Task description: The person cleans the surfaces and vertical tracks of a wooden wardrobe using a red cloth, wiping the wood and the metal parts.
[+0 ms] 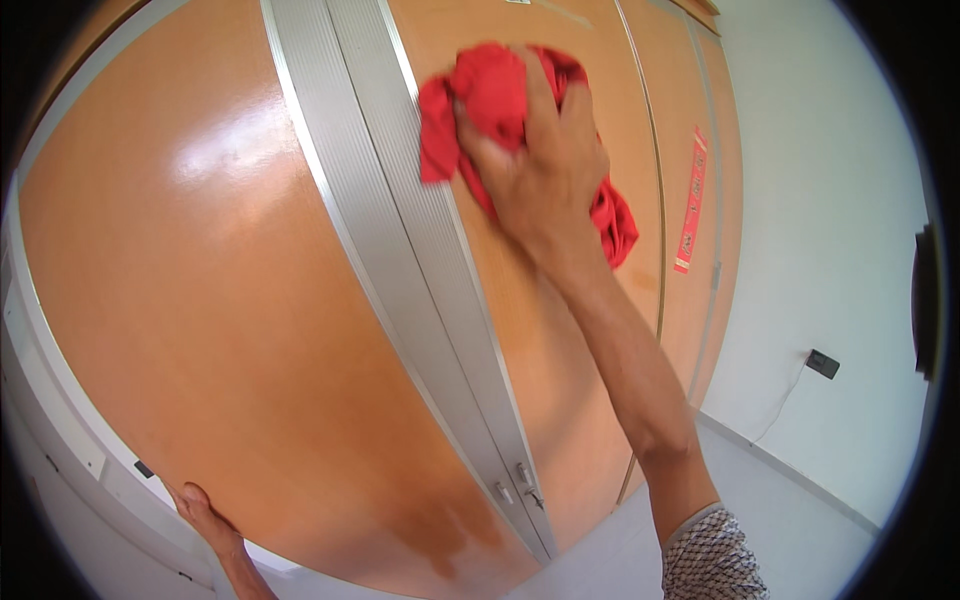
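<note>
My right hand [551,161] is closed around a bunched red cloth [491,94], raised high against an orange wood-grain cupboard door [555,345]. The cloth overlaps the edge of the grey ribbed metal strip [390,165] between two door panels. At the lower left, my left hand [199,510] is at the outer edge of the left wooden door panel [225,315]. Its thumb shows on the front face; its other fingers are mostly hidden, so its grip is unclear. Small metal handles [504,493] and a key in a lock [534,496] sit low on the strips.
A red paper strip with writing [691,202] is stuck on the farther door panel. To the right, a pale wall [810,225] carries a small black box [823,364] with a thin cable. A dark object [926,304] stands at the far right rim. Pale floor shows below.
</note>
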`<state>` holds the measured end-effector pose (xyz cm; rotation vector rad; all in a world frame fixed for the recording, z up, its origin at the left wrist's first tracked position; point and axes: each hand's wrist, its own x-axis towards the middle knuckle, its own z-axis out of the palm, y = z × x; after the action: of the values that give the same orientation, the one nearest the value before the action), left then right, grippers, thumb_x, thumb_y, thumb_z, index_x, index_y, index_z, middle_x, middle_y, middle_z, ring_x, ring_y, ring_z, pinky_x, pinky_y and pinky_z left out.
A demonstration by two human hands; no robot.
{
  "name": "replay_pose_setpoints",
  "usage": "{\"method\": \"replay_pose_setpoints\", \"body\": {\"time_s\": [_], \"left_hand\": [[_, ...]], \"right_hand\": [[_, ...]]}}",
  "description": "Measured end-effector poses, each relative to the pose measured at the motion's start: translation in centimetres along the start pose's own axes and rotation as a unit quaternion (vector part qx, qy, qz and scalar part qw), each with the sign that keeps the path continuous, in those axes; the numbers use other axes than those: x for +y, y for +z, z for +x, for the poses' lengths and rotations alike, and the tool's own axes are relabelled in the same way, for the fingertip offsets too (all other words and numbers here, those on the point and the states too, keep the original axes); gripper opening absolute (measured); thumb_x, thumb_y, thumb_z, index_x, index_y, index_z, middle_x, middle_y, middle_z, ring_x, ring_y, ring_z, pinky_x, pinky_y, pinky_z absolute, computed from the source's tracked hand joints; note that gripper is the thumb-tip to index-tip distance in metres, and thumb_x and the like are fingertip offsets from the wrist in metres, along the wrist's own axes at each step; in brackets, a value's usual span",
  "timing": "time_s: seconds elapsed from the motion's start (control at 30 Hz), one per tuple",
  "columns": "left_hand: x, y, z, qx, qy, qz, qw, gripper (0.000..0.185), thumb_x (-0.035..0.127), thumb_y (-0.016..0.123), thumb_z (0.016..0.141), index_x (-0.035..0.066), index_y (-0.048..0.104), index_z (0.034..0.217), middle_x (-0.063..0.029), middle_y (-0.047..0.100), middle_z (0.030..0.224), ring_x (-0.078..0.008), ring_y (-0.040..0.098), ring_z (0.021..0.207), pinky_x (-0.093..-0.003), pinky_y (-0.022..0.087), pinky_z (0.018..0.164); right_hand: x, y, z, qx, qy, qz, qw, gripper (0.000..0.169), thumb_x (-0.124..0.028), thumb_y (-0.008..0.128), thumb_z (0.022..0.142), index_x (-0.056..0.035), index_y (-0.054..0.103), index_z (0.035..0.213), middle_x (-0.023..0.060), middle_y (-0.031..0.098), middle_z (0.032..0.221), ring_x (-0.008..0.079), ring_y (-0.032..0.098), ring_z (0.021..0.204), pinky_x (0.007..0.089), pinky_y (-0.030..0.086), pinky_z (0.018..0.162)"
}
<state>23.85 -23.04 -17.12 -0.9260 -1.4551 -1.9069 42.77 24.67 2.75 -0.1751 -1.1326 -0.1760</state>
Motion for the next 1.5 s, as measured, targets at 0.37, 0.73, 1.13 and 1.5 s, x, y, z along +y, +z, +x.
{"method": "replay_pose_setpoints", "body": {"time_s": [0.37,0.73,1.13,1.5], "left_hand": [[-0.2,-1.1,0.1,0.064,-0.01,0.051,0.997,0.085,0.06,0.063,0.099,0.002,0.038,0.157,-0.0122,0.051,0.149,-0.0244,0.055,0.132,-0.0384,0.049,0.106],[0.2,0.0,0.2,0.044,-0.024,0.029,0.998,0.083,0.061,0.061,0.1,0.003,0.039,0.155,-0.0112,0.05,0.15,-0.0243,0.055,0.133,-0.0398,0.051,0.105],[-1.7,-3.1,0.6,0.023,-0.037,0.025,0.999,0.082,0.061,0.061,0.1,0.003,0.04,0.154,-0.0109,0.051,0.148,-0.0237,0.055,0.131,-0.0393,0.051,0.103],[-1.0,-2.0,0.1,0.096,-0.044,0.081,0.991,0.085,0.065,0.057,0.101,0.002,0.039,0.156,-0.0121,0.047,0.155,-0.024,0.051,0.137,-0.0389,0.048,0.109]], "right_hand": [[-1.1,-2.9,-3.4,-0.038,0.037,0.013,0.999,0.07,-0.032,0.083,0.084,-0.0101,0.057,0.145,0.02,0.062,0.104,0.0336,0.066,0.084,0.0429,0.054,0.067],[-2.5,-18.0,-30.7,-0.204,0.073,0.065,0.974,0.086,-0.017,0.089,0.072,-0.0054,0.053,0.149,0.0279,0.061,0.118,0.044,0.062,0.096,0.0498,0.053,0.072],[0.3,-16.0,-27.7,-0.163,0.072,0.054,0.983,0.074,-0.02,0.079,0.076,-0.0049,0.06,0.146,0.025,0.061,0.11,0.0363,0.061,0.087,0.0401,0.05,0.061],[7.3,-3.4,-9.2,0.018,0.011,0.117,0.993,0.046,-0.032,0.081,0.089,-0.0076,0.069,0.127,0.017,0.072,0.102,0.0301,0.07,0.087,0.0399,0.055,0.072]]}}
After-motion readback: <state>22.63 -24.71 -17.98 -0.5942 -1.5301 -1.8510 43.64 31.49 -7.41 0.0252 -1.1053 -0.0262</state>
